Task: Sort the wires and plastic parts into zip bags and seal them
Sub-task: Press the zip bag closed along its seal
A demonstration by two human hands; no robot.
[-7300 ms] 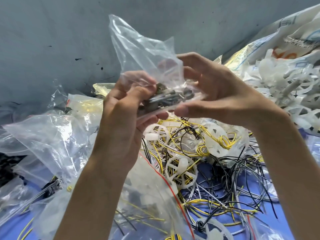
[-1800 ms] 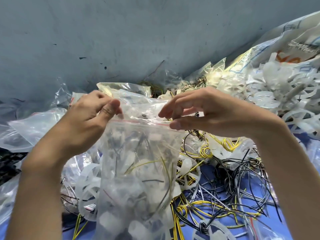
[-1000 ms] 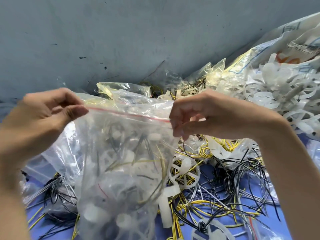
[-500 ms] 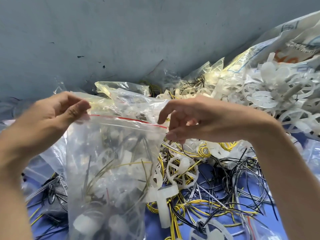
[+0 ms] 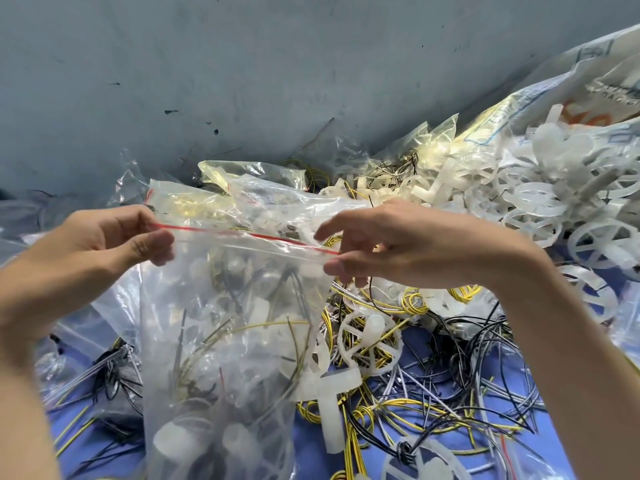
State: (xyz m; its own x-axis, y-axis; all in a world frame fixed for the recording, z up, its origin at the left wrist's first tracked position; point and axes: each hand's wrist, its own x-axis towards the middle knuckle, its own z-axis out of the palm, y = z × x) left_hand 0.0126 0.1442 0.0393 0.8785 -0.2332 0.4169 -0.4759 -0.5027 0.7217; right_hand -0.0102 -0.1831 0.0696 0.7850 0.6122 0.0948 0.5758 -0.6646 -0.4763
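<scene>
Red-striped zip bag (image 5: 221,341) of wires and plastic parts hangs above the loose wire pile (image 5: 433,386), my left hand (image 5: 97,251) pinching one seal end, my right hand (image 5: 415,251) bracketing the other, clamp unclear, so the strip stretches taut for sealing.

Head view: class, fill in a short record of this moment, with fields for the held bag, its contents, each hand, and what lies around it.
Held item: clear plastic zip bag with a red strip, hanging between the hands
Contents: white plastic parts, yellow and dark wires
Left hand: pinches the bag's top left corner
Right hand: pinches the top right end
Seal: cannot tell whether closed
Below: loose yellow and black wires on a blue surface
Right: pile of white plastic wheel-shaped parts
</scene>
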